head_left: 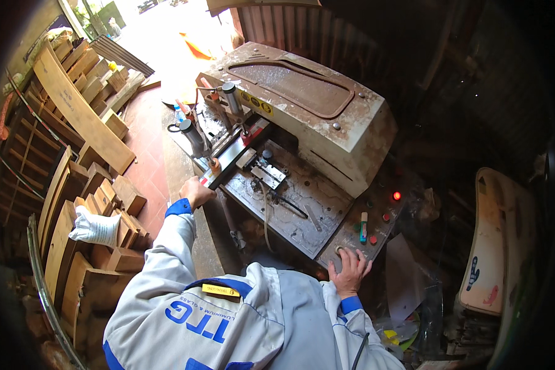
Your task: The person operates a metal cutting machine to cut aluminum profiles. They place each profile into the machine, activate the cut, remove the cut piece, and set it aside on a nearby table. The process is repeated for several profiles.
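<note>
A workshop: cutting machine (302,142), stacked wooden pieces (80,185)

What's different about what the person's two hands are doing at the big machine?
The left hand is stretched out far to the machine's left end and grips the end of a long dark metal bar; the right hand stays close to the body. The left hand is curled closed, while the right hand lies flat with fingers spread on the control panel, by its buttons. Both come out of light grey sleeves with blue cuffs.
</note>
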`<state>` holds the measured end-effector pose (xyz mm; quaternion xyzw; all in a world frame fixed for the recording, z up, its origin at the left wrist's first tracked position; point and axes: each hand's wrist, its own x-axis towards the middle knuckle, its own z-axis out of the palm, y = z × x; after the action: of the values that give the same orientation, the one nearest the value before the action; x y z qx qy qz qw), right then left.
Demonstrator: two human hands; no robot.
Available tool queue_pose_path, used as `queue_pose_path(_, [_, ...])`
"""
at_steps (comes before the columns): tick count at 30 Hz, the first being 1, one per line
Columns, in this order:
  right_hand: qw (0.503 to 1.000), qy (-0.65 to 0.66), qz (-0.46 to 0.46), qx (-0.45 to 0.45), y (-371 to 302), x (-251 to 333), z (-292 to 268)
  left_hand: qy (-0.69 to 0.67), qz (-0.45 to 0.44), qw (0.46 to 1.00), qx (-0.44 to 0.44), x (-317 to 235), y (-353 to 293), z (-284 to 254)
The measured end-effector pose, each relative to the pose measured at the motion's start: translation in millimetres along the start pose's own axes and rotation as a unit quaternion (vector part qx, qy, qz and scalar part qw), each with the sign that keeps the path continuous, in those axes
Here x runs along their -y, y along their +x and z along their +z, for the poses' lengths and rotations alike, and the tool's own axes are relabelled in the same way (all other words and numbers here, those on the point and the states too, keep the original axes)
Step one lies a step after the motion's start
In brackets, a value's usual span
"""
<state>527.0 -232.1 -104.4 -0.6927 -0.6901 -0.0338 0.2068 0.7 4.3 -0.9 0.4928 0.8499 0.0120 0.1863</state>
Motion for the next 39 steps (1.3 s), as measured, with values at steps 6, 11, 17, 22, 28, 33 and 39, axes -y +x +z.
queue_pose_path(6, [1.000,-0.002,0.003,0.009,-2,1,-2,0.008,-0.008,1.000,0.007,-3,-1,1])
queue_pose_path(11, [0.999,0.016,0.024,0.020,6,8,-11,-0.005,-0.029,0.999,0.023,-6,-3,-3])
queue_pose_path(17, [0.999,0.015,0.037,0.006,2,10,-5,-0.017,-0.018,0.999,0.020,4,4,2])
queue_pose_path(22, [0.999,0.012,0.038,-0.027,4,5,-4,-0.018,-0.021,0.999,0.023,-9,-1,-7])
queue_pose_path(28, [0.998,0.035,0.040,-0.042,8,5,-8,-0.016,0.032,0.999,-0.013,26,0,-1])
queue_pose_path(33, [0.991,0.107,0.020,-0.076,26,26,-15,-0.036,0.013,0.999,0.017,113,-31,-2])
queue_pose_path(39, [0.892,0.444,0.067,0.047,104,162,-11,-0.395,0.028,0.853,0.340,264,-83,33])
